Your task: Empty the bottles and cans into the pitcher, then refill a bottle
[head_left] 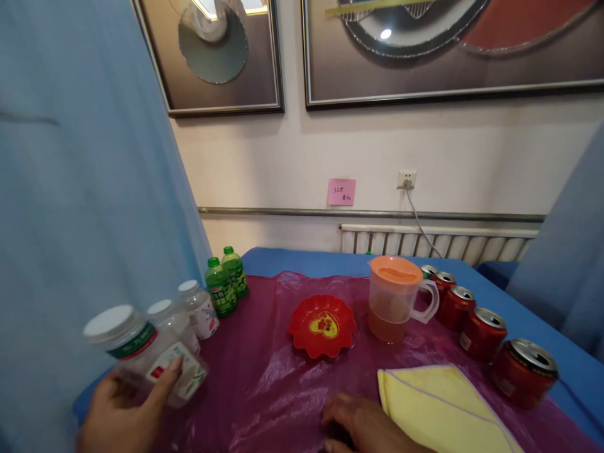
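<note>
At the lower left, my left hand (134, 402) is closed round a clear jar (141, 352) with a white lid and a green band; the jar tilts. Beside it stand two smaller white-capped containers, one (201, 309) with a printed label and one (172, 322) partly hidden by the jar. My right hand (361, 421) is low at the centre, fingers curled down over the purple plastic sheet (264, 384); its fingertips are partly hidden. Right of that hand lies a folded yellow cloth (438, 406). Ahead of it sits a red scalloped dish (302, 324).
A jug (389, 305) with an orange lid holds some liquid. Several red cans (484, 336) line the right side. Two green bottles (221, 292) stand at the back left. A blue curtain (85, 189) hangs at the left; a radiator (453, 245) is behind the table.
</note>
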A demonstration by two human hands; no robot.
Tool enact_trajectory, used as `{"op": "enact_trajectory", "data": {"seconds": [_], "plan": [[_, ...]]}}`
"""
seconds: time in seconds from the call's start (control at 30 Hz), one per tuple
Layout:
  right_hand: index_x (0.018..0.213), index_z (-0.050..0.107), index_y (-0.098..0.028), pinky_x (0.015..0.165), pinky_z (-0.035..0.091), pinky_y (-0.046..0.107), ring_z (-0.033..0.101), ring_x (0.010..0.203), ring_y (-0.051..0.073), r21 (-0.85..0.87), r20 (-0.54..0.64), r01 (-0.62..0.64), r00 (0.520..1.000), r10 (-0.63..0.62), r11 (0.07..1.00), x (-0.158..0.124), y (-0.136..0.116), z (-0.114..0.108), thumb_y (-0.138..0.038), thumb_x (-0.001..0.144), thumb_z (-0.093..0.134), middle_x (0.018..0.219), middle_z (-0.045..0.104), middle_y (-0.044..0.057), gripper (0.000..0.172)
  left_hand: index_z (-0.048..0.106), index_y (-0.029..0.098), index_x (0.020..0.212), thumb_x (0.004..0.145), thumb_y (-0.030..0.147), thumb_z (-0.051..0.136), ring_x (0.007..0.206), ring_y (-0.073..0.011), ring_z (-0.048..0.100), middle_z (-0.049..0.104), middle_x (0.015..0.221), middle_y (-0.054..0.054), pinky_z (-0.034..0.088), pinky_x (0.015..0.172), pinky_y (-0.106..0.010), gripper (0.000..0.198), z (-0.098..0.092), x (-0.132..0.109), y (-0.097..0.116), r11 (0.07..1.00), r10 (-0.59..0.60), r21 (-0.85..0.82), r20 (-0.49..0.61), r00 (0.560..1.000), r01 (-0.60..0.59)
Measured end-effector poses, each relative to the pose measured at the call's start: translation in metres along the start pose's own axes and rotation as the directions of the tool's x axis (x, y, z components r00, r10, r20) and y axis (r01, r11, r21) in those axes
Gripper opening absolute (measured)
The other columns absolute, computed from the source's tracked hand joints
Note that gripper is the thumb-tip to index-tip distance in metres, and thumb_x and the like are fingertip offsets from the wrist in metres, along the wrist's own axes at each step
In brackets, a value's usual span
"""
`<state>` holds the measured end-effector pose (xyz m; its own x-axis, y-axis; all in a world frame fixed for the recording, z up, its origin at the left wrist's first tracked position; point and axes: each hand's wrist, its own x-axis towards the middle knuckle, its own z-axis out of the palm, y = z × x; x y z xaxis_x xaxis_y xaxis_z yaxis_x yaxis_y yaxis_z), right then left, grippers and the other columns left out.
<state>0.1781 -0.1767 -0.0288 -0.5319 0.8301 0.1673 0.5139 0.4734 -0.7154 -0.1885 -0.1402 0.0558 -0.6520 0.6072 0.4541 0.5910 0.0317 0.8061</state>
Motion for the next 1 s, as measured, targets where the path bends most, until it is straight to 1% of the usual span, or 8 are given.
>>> {"op": "enact_trajectory", "data": {"seconds": [0.1, 0.27, 0.37, 0.5, 0.63, 0.77, 0.87, 1.0], "plan": [[0.103, 0.071, -0.029, 0.079, 0.049, 0.025, 0.067, 0.089, 0.019, -0.019, -0.046, 0.098, 0.994, -0.098, 0.995, 0.011, -0.008, -0.021, -0.029, 0.081, 0.069, 0.102, 0.074, 0.001, 0.022, 0.059, 0.023, 0.097, 0.056, 0.055, 0.079, 0.081, -0.0254, 0.071, 0.071, 0.095, -0.002, 0.059, 0.071, -0.037, 0.056, 0.035, -0.007, 0.049, 0.965, 0.033, -0.262, 0.105, 0.994, -0.004], [0.087, 0.067, -0.023, 0.072, 0.047, 0.025, 0.063, 0.077, 0.016, -0.084, -0.267, 0.207, 0.938, -0.222, 0.975, 0.059, -0.009, -0.055, -0.024, 0.093, 0.057, 0.084, 0.069, 0.002, 0.011, 0.060, 0.019, 0.112, 0.060, 0.053, 0.080, 0.098, -0.0286, 0.070, 0.072, 0.109, -0.009, 0.057, 0.089, -0.043, 0.066, 0.128, -0.010, 0.112, 0.841, 0.255, -0.534, 0.255, 0.933, -0.085], [0.082, 0.062, -0.021, 0.068, 0.046, 0.024, 0.061, 0.072, 0.015, -0.053, -0.522, 0.200, 0.829, -0.198, 0.978, 0.078, 0.011, -0.060, -0.023, 0.100, 0.046, 0.078, 0.065, 0.002, 0.024, 0.058, 0.020, 0.124, 0.067, 0.051, 0.077, 0.110, -0.0306, 0.066, 0.069, 0.122, -0.011, 0.052, 0.098, -0.047, 0.067, 0.177, -0.014, 0.120, 0.840, 0.415, -0.468, 0.231, 0.880, -0.273], [0.109, 0.062, -0.022, 0.078, 0.051, 0.026, 0.066, 0.088, 0.017, 0.038, -0.737, 0.195, 0.668, -0.104, 0.980, 0.078, 0.044, -0.051, -0.022, 0.101, 0.044, 0.097, 0.069, 0.005, 0.019, 0.056, 0.023, 0.130, 0.079, 0.033, 0.068, 0.123, -0.0315, 0.061, 0.066, 0.131, -0.011, 0.047, 0.105, -0.049, 0.053, 0.220, -0.022, 0.099, 0.726, 0.675, -0.346, 0.192, 0.712, -0.595], [0.123, 0.057, -0.024, 0.078, 0.054, 0.027, 0.067, 0.088, 0.017, 0.067, -0.750, 0.168, 0.658, -0.062, 0.983, 0.073, 0.062, -0.048, -0.022, 0.099, 0.051, 0.102, 0.068, 0.005, 0.025, 0.049, 0.026, 0.139, 0.080, 0.020, 0.059, 0.123, -0.0312, 0.060, 0.065, 0.131, -0.010, 0.044, 0.105, -0.050, 0.060, 0.237, -0.026, 0.069, 0.556, 0.831, -0.265, 0.151, 0.536, -0.788], [0.133, 0.048, -0.025, 0.078, 0.056, 0.029, 0.066, 0.087, 0.017, 0.133, -0.804, 0.170, 0.595, 0.006, 0.976, 0.077, 0.065, -0.046, -0.024, 0.094, 0.060, 0.105, 0.066, 0.006, 0.040, 0.046, 0.026, 0.143, 0.082, 0.019, 0.056, 0.123, -0.0321, 0.057, 0.063, 0.132, -0.012, 0.037, 0.108, -0.052, 0.062, 0.238, -0.024, 0.059, 0.395, 0.914, -0.246, 0.199, 0.353, -0.885], [0.136, 0.045, -0.025, 0.078, 0.057, 0.030, 0.066, 0.085, 0.017, 0.184, -0.811, 0.172, 0.583, 0.051, 0.968, 0.080, 0.065, -0.045, -0.028, 0.091, 0.066, 0.106, 0.065, 0.005, 0.050, 0.048, 0.025, 0.142, 0.084, 0.019, 0.057, 0.124, -0.0318, 0.056, 0.063, 0.132, -0.012, 0.032, 0.112, -0.052, 0.059, 0.236, -0.022, 0.061, 0.323, 0.937, -0.226, 0.210, 0.278, -0.919], [0.130, 0.052, -0.024, 0.072, 0.055, 0.027, 0.064, 0.079, 0.016, 0.235, -0.791, 0.119, 0.600, 0.119, 0.965, 0.079, 0.066, -0.049, -0.033, 0.086, 0.072, 0.100, 0.066, 0.004, 0.049, 0.050, 0.026, 0.142, 0.083, 0.015, 0.057, 0.127, -0.0311, 0.054, 0.065, 0.133, -0.011, 0.025, 0.116, -0.053, 0.060, 0.235, -0.024, 0.064, 0.277, 0.945, -0.200, 0.235, 0.229, -0.940]]}}
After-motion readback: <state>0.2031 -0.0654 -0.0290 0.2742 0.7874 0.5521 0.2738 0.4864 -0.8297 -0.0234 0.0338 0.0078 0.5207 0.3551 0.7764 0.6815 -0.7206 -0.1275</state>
